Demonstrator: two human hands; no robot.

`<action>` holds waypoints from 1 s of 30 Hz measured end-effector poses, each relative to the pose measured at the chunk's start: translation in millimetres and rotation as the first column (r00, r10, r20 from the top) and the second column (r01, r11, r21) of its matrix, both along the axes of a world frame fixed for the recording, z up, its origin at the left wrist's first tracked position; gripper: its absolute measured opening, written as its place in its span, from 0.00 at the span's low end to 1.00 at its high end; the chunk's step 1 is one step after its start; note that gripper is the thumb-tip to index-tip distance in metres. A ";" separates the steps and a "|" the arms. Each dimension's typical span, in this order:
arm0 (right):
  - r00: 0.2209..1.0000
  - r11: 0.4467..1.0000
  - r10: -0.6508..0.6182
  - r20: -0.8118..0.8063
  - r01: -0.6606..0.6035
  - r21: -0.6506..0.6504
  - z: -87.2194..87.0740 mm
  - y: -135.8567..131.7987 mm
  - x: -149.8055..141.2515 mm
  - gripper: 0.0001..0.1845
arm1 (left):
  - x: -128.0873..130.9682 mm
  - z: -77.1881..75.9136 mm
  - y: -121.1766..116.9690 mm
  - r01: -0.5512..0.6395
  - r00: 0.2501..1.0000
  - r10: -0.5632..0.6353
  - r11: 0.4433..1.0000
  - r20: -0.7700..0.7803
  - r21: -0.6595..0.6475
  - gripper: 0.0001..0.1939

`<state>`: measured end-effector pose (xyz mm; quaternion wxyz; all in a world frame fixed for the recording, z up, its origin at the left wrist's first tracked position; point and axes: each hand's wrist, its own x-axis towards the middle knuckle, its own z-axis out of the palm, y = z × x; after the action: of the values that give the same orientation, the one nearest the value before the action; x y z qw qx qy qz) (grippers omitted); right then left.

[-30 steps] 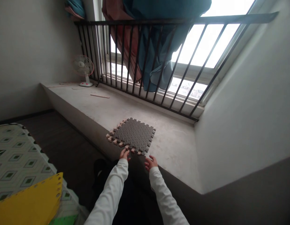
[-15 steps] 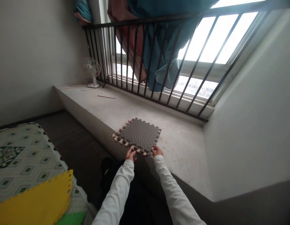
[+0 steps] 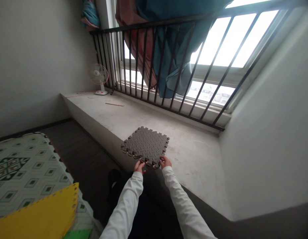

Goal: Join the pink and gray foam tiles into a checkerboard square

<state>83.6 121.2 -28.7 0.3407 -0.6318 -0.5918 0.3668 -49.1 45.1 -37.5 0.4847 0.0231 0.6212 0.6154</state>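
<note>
Shift since half a second ago: grey interlocking foam tile [image 3: 146,143] now covers most of the pinkish-tan teeth that stuck out along its left and near sides; only slivers of them show below it at the near edge.
Tile position: lying on the pale window ledge [image 3: 193,156], at its front edge, with the near corner reaching about to the lip; diamond-plate texture facing up, toothed border all round.
Left hand [image 3: 139,166]: at the tile's near edge, fingers partly curled, fingertips at the teeth; whether it grips anything I cannot tell.
Right hand [image 3: 165,162]: at the tile's near right corner, fingers bent, fingertips against the edge; how firmly they close on it, or on the layer below, I cannot tell.
Sleeves: white, long, on both arms.
Far end of ledge: small desk fan [image 3: 98,75] with a white base, upright; a thin stick [image 3: 114,104] lies flat nearer the tile.
Window side: dark metal railing [image 3: 154,24] along the back of the ledge, teal curtain [image 3: 163,8] and dusty-pink curtain [image 3: 125,15] hanging behind it.
Floor, lower left: diamond-patterned mat [image 3: 36,166], partly covered by a yellow sheet [image 3: 44,212] with holes along its edges; a green piece [image 3: 78,234] just beside the sheet.
</note>
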 end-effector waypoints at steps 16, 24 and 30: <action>0.963 0.981 -0.183 -0.197 0.165 -0.106 -21.3 -35.8 0.2 0.20 | 0.6 1.1 0.8 -0.012 1.000 0.012 1.000 0.019 -0.005 0.32; 0.784 0.922 -0.296 -0.545 0.085 -0.378 -20.8 -48.0 -24.1 0.47 | 2.7 -4.9 2.0 -0.053 0.998 0.053 0.999 0.033 -0.007 0.32; 0.839 0.952 -0.243 -0.488 0.109 -0.286 -16.6 -40.0 -30.4 0.45 | -0.4 -7.6 1.4 -0.111 0.994 0.111 0.994 0.020 -0.010 0.30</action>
<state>53.2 81.1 -45.3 0.4383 -0.5993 -0.3670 0.5604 -49.5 46.4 -45.2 0.4559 -0.0199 0.6192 0.6390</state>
